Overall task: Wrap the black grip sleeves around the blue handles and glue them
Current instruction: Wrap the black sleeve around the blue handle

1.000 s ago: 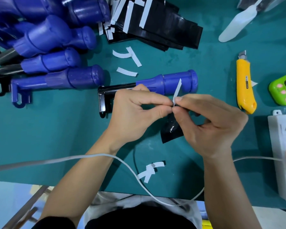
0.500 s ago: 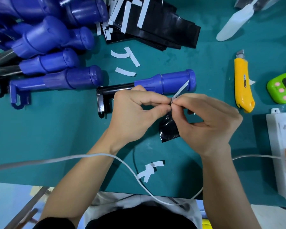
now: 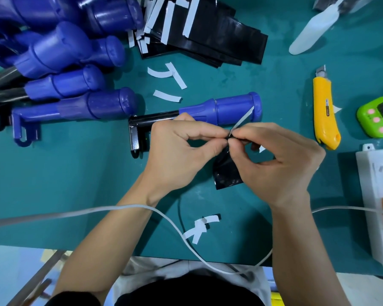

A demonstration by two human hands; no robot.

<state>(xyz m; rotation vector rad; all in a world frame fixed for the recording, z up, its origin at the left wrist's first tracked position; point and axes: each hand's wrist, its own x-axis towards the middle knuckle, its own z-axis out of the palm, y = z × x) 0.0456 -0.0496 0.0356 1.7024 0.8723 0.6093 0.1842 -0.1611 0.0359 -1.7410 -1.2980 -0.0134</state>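
The teal desk [image 3: 53,184] fills most of the frame. A pile of blue handles [image 3: 60,51] takes up the upper left, and a stack of black sleeves [image 3: 219,47] with white strips stuck along them lies at the top centre. In the middle of the frame the left hand [image 3: 181,151] and right hand [image 3: 281,164] meet fingertip to fingertip. The left hand's thumb and forefinger are clamped on the top edge of one black sleeve [image 3: 227,173], which hangs down between the hands to the desk. The right hand pinches the lower end of a white strip [image 3: 241,122] that stands up at a slant from that same edge. Just above the hands lies a single blue handle [image 3: 230,107] on a black metal bar, its capped end toward the right. A white power strip [image 3: 378,195] runs down the right edge, and a white cable [image 3: 119,209] crosses the lower frame over both forearms. A yellow knife [image 3: 324,111] lies right of the hands, with a green timer [image 3: 378,117] beside it. Loose white strips [image 3: 166,97] lie above the single handle, and more [image 3: 199,228] lie at the lower centre.
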